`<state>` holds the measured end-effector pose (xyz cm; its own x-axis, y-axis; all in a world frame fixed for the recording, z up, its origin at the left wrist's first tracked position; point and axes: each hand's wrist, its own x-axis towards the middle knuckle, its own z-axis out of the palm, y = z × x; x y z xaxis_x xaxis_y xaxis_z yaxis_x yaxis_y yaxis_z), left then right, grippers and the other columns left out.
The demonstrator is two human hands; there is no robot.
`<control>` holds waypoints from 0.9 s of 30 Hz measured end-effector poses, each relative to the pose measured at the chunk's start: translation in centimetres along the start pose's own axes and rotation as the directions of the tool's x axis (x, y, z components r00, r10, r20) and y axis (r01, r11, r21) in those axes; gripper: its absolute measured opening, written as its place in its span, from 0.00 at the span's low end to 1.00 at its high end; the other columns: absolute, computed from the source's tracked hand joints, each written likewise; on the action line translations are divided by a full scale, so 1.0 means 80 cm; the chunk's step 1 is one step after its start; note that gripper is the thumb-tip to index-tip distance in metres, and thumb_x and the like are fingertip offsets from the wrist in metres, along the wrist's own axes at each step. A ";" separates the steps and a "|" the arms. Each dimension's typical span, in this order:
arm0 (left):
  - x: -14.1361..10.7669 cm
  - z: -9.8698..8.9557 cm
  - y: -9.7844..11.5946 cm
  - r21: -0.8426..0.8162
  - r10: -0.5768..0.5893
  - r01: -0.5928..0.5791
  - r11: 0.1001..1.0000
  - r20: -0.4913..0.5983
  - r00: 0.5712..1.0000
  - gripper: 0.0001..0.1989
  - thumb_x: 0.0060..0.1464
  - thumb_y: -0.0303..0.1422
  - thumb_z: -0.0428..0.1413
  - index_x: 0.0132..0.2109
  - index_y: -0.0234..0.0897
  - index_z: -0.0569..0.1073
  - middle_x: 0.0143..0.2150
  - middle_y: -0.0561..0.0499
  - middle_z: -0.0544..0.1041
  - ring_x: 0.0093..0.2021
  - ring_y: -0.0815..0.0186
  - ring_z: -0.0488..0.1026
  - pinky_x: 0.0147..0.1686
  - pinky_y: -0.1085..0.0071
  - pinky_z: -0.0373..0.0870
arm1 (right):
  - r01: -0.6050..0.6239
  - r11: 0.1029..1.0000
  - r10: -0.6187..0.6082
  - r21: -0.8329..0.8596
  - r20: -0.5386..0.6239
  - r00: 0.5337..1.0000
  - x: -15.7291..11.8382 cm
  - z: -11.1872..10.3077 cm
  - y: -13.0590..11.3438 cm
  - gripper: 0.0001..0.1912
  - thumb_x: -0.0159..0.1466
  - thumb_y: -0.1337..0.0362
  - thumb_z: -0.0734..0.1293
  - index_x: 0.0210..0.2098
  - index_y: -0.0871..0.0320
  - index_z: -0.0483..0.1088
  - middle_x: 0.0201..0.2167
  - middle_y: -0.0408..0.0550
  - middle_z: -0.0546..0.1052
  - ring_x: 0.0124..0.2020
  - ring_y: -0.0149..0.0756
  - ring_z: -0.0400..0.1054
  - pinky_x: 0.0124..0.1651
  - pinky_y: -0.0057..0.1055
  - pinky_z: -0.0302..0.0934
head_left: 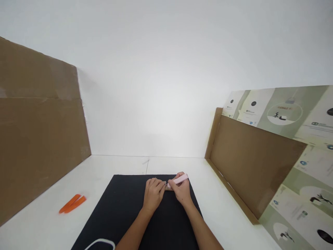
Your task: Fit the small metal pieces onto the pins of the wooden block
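Note:
My right hand (182, 191) is closed round a pale pink pen-shaped tool (181, 178), its tip slanting down to the left; the tip is too small to identify. My left hand (153, 193) has its fingers bent and pressed together just left of that tip. Between the hands lies a small brownish strip (169, 189), mostly covered by fingers. A tiny greyish piece shows by the left fingertips, too small to name. Both hands are over the far part of a black mat (125, 205).
Two orange flat pieces (73, 203) lie on the white table (101, 170) left of the mat. A white cable-like loop (101, 240) crosses the mat's near left. Cardboard panels stand at the left (41, 128) and right (255, 152), with a white wall (151, 86) behind.

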<state>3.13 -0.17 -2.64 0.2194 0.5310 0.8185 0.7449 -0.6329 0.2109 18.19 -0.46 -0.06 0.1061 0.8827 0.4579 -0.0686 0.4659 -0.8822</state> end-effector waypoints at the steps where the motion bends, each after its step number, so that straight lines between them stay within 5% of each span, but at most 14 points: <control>1: 0.000 0.000 0.000 -0.001 0.004 -0.004 1.000 -0.003 1.000 0.10 0.62 0.29 0.51 0.38 0.39 0.77 0.32 0.49 0.77 0.37 0.62 0.70 0.41 0.60 0.63 | -0.001 1.000 0.001 0.004 -0.001 1.000 0.000 0.000 -0.001 0.18 0.55 0.60 0.73 0.33 0.54 0.58 0.22 0.38 0.73 0.22 0.33 0.69 0.28 0.29 0.65; 12: -0.003 0.002 -0.001 -0.016 0.003 -0.004 1.000 -0.014 1.000 0.09 0.62 0.29 0.52 0.40 0.40 0.78 0.34 0.49 0.78 0.37 0.62 0.70 0.42 0.60 0.64 | -0.033 0.998 0.028 -0.044 -0.107 0.994 0.005 -0.004 0.010 0.19 0.54 0.58 0.73 0.33 0.54 0.58 0.21 0.38 0.72 0.20 0.33 0.68 0.26 0.28 0.63; 27: 0.000 0.001 -0.003 -0.002 0.031 -0.031 1.000 0.002 1.000 0.09 0.62 0.29 0.51 0.38 0.39 0.77 0.33 0.49 0.77 0.38 0.62 0.70 0.42 0.61 0.63 | -0.021 0.999 0.022 0.034 -0.037 0.999 0.001 0.007 -0.007 0.18 0.55 0.60 0.73 0.32 0.54 0.57 0.21 0.37 0.72 0.21 0.32 0.68 0.27 0.28 0.64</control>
<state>2.99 0.01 -2.72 0.2443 0.5122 0.8234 0.7365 -0.6504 0.1860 17.70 -0.60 0.53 0.1413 0.8900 0.4336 -0.1040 0.4489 -0.8875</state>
